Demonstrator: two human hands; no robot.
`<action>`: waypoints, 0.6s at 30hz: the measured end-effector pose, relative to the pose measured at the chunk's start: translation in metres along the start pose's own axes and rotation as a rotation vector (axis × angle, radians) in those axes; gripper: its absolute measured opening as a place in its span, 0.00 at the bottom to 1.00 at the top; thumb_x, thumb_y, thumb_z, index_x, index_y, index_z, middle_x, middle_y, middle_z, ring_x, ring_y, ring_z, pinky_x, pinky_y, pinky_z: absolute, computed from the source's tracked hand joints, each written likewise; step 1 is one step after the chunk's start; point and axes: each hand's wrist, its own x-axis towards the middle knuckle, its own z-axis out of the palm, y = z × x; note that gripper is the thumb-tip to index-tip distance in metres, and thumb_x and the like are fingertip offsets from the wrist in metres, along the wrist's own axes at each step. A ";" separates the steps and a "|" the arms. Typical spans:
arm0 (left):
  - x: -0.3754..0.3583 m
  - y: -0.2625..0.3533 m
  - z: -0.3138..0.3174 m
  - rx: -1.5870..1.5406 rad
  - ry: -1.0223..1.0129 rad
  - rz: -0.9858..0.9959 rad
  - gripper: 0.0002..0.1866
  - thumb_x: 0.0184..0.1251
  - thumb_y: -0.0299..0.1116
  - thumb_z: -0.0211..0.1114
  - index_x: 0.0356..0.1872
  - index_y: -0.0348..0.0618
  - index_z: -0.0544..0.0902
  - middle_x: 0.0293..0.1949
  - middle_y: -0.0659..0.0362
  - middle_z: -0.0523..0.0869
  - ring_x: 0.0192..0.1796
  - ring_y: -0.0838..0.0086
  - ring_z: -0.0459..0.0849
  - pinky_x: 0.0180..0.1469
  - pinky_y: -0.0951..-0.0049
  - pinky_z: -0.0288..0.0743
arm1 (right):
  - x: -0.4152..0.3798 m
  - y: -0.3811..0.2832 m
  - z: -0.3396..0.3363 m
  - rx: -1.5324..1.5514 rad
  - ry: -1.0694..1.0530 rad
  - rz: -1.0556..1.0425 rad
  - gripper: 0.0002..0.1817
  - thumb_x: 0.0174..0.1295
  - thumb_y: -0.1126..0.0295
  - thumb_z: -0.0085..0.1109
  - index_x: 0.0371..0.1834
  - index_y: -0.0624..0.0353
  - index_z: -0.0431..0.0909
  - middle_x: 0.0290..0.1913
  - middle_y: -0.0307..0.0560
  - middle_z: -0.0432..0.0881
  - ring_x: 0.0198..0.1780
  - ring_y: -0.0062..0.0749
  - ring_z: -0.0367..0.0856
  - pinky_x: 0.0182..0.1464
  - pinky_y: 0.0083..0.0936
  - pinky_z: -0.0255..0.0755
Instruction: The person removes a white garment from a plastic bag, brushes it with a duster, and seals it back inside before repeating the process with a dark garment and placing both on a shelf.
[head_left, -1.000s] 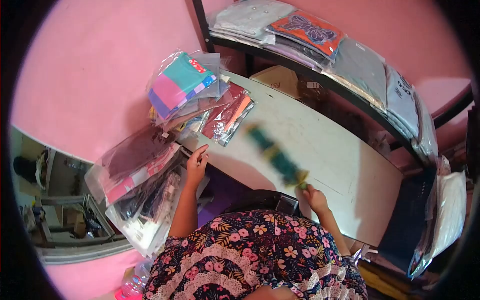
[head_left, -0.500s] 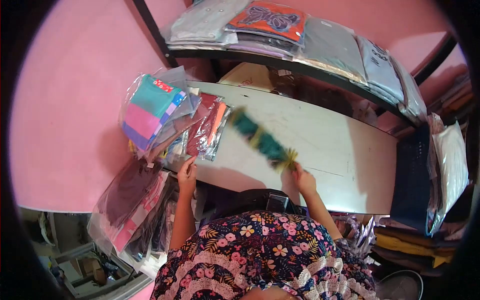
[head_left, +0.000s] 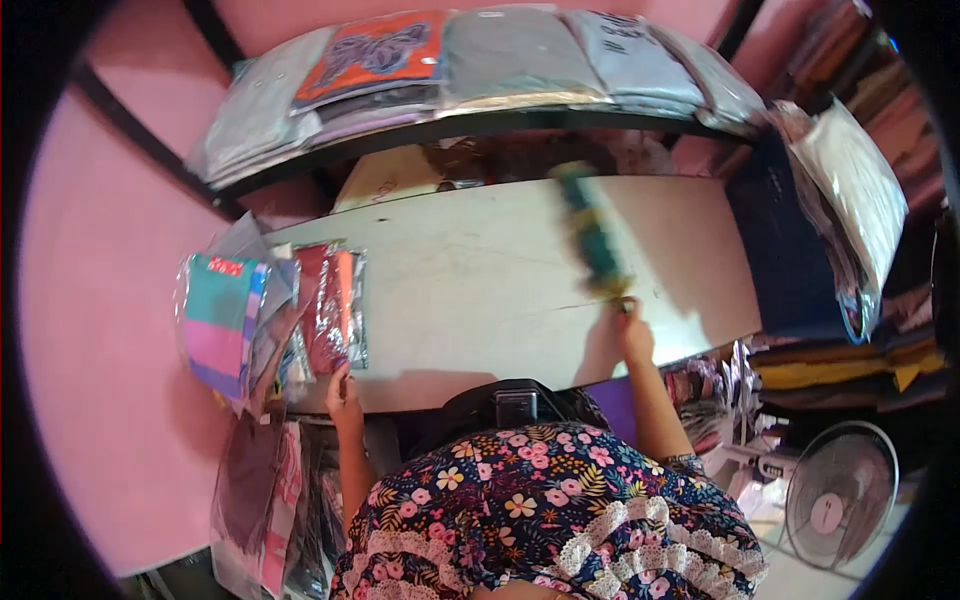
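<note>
A fluffy green-and-yellow duster (head_left: 594, 240), blurred by motion, is held up over the right part of the white table. My right hand (head_left: 636, 338) is closed around its handle at the lower end. At the table's left, my left hand (head_left: 344, 396) has its fingers pinched at the bottom edge of a maroon garment in a clear plastic packet (head_left: 322, 310). An orange strip shows along that packet's right side. Just left of it leans a packaged teal, pink and purple garment (head_left: 222, 320).
The white table (head_left: 460, 270) runs beneath a black-framed shelf (head_left: 480, 130) bearing several packaged garments. A dark blue bin or cover with packets (head_left: 795, 240) stands at the right end. A fan (head_left: 840, 495) is at lower right; more packets (head_left: 255, 500) hang at lower left.
The duster has swung to the right and turned more upright in my right hand. My left hand stays at the maroon packet's lower edge. The head view has shifted to the right.
</note>
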 end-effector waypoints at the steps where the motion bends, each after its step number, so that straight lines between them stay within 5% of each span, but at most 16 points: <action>1: 0.001 -0.003 0.004 -0.001 -0.033 0.004 0.15 0.65 0.23 0.54 0.52 0.34 0.77 0.46 0.59 0.80 0.46 0.78 0.77 0.50 0.78 0.68 | 0.007 0.021 -0.010 0.079 0.109 0.152 0.21 0.64 0.58 0.45 0.59 0.49 0.61 0.27 0.64 0.80 0.31 0.63 0.78 0.32 0.52 0.70; 4: 0.008 -0.010 0.019 0.013 -0.105 0.045 0.15 0.65 0.21 0.52 0.52 0.33 0.77 0.47 0.58 0.80 0.47 0.77 0.77 0.51 0.79 0.69 | 0.004 0.046 -0.026 0.149 0.285 0.168 0.16 0.65 0.61 0.45 0.53 0.53 0.63 0.26 0.67 0.79 0.30 0.65 0.77 0.31 0.54 0.68; 7: 0.018 -0.015 0.041 -0.006 -0.155 0.146 0.15 0.65 0.20 0.52 0.52 0.33 0.76 0.49 0.56 0.80 0.49 0.76 0.77 0.54 0.77 0.69 | -0.036 0.058 0.005 -0.045 -0.108 -0.042 0.19 0.64 0.61 0.44 0.59 0.49 0.63 0.29 0.64 0.80 0.32 0.61 0.79 0.33 0.54 0.71; 8: 0.022 -0.010 0.049 0.006 -0.170 0.146 0.15 0.65 0.20 0.51 0.53 0.33 0.76 0.51 0.55 0.79 0.52 0.74 0.77 0.56 0.76 0.68 | -0.056 0.073 0.018 -0.008 -0.129 -0.347 0.20 0.64 0.60 0.46 0.59 0.48 0.63 0.31 0.62 0.80 0.33 0.59 0.80 0.34 0.50 0.73; 10: 0.027 0.004 0.066 0.005 -0.167 0.153 0.16 0.65 0.20 0.51 0.53 0.33 0.75 0.51 0.55 0.79 0.52 0.74 0.77 0.56 0.76 0.68 | -0.086 0.033 -0.052 -0.069 -0.380 -0.427 0.18 0.62 0.58 0.49 0.56 0.42 0.65 0.34 0.57 0.81 0.34 0.53 0.81 0.33 0.44 0.74; 13: 0.025 0.026 0.097 -0.005 -0.151 0.151 0.16 0.66 0.20 0.50 0.54 0.34 0.75 0.51 0.55 0.79 0.53 0.74 0.76 0.58 0.75 0.67 | -0.079 0.110 -0.071 0.032 -0.105 -0.364 0.16 0.63 0.58 0.50 0.53 0.41 0.66 0.32 0.56 0.82 0.32 0.54 0.81 0.31 0.46 0.73; 15: 0.023 0.031 0.110 -0.059 -0.119 0.133 0.16 0.66 0.20 0.51 0.54 0.34 0.75 0.52 0.55 0.79 0.53 0.73 0.76 0.60 0.74 0.67 | -0.074 0.165 -0.076 0.029 0.098 0.041 0.14 0.63 0.58 0.49 0.52 0.42 0.68 0.28 0.59 0.81 0.30 0.58 0.80 0.30 0.49 0.72; 18: 0.014 0.047 0.148 -0.051 -0.170 0.118 0.15 0.67 0.21 0.51 0.53 0.34 0.75 0.52 0.55 0.78 0.55 0.73 0.76 0.60 0.73 0.66 | -0.049 0.216 -0.088 0.181 0.325 0.362 0.15 0.63 0.61 0.49 0.52 0.47 0.67 0.25 0.65 0.78 0.29 0.63 0.78 0.29 0.54 0.69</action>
